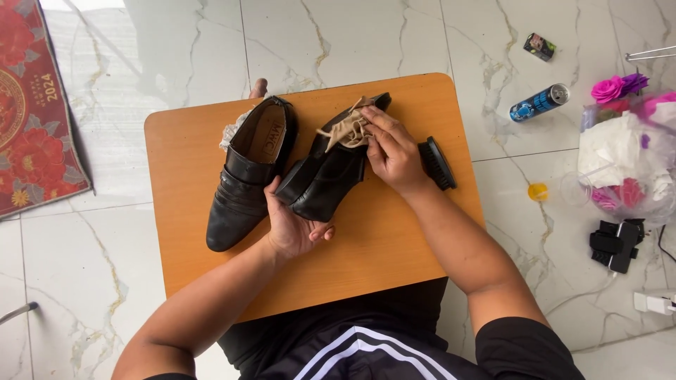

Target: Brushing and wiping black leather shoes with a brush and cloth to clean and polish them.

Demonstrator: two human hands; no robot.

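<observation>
A: What are the two hands doing?

B: The left hand (292, 225) cups the toe end of a black leather shoe (325, 176) from below, fingers curled up around its side. The right hand (391, 151) presses a beige cloth (350, 130) onto the upper of that same shoe, fingers closed over the cloth.

A: Where does the shoe sit?

B: Tilted over the middle of the orange wooden table (394, 246), toe toward the near side and heel toward the far edge. Just to its left a second black shoe (246, 176) lies on the table, opening up, with a pale printed insole showing. A bit of white crumpled material (231, 130) peeks out at its far left side.

A: Anything else on the table?

B: A black shoe brush (437, 163), right beside the right hand.

A: Any packages or signs around?

B: On the marble floor (338, 35) to the right lies a blue and black can (539, 103) on its side, and farther off a small dark box (539, 46) with green and pink on it. A yellow round cap (538, 191) sits nearer. At the far right a clear plastic bag (627, 169) holds white paper and pink and purple flowers, with a black gadget (617, 243) near it. At the left edge lies a red mat (32, 112) with flower patterns and gold print.
</observation>
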